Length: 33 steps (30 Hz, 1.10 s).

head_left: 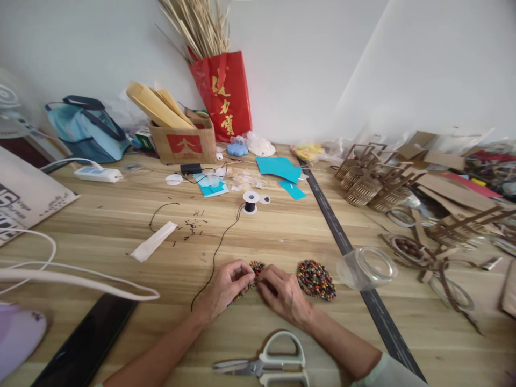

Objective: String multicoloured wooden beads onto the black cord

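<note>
Both my hands meet over the table, fingers curled close together. My left hand (234,282) pinches at a string of colourful beads (257,265), part of which shows behind the fingers and below the hand. My right hand (284,290) is closed at the other side of the same beads; its fingertips are partly hidden. A black cord (217,244) runs from a white spool (250,203) down to the left of my left hand. Right of my right hand lies a heap of multicoloured beads (316,279). White-handled scissors (264,363) rest in front of my forearms.
A clear plastic jar (368,267) lies at the right, near woven baskets (365,180). Black cord scraps (194,226) and a white paper strip (153,242) are on the left. A dark phone (86,338) and white cable (100,282) lie nearer. Blue cards (280,169) sit farther back.
</note>
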Available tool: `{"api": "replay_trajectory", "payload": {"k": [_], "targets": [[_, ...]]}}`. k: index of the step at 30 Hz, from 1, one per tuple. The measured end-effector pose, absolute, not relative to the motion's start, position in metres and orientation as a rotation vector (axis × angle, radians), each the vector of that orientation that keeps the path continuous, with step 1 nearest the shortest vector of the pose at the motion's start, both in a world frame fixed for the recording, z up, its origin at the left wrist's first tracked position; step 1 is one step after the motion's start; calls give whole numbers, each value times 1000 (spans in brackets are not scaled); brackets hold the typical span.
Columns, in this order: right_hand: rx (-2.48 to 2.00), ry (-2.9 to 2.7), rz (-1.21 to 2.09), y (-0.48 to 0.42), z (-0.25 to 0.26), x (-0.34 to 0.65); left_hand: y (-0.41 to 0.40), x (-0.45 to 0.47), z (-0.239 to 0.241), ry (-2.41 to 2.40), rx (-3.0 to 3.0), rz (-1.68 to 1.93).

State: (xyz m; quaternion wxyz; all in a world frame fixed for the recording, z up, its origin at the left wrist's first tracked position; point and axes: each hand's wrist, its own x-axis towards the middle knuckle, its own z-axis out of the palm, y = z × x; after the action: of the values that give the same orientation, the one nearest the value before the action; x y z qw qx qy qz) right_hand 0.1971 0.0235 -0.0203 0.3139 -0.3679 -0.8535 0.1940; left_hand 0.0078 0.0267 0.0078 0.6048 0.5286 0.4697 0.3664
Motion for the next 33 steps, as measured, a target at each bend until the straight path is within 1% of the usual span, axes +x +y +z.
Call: {"api": "replay_trajectory", "payload": {"k": [9,21,33], "targets": [[-890,-2038,641,26,-12,196,24,11,0,1087,1321,824],[-852,-2016,735,27,-10,197,23,12,3,1120,1371,808],[-843,-2025,755,27,-13,197,24,12,1,1121,1470,828]]}}
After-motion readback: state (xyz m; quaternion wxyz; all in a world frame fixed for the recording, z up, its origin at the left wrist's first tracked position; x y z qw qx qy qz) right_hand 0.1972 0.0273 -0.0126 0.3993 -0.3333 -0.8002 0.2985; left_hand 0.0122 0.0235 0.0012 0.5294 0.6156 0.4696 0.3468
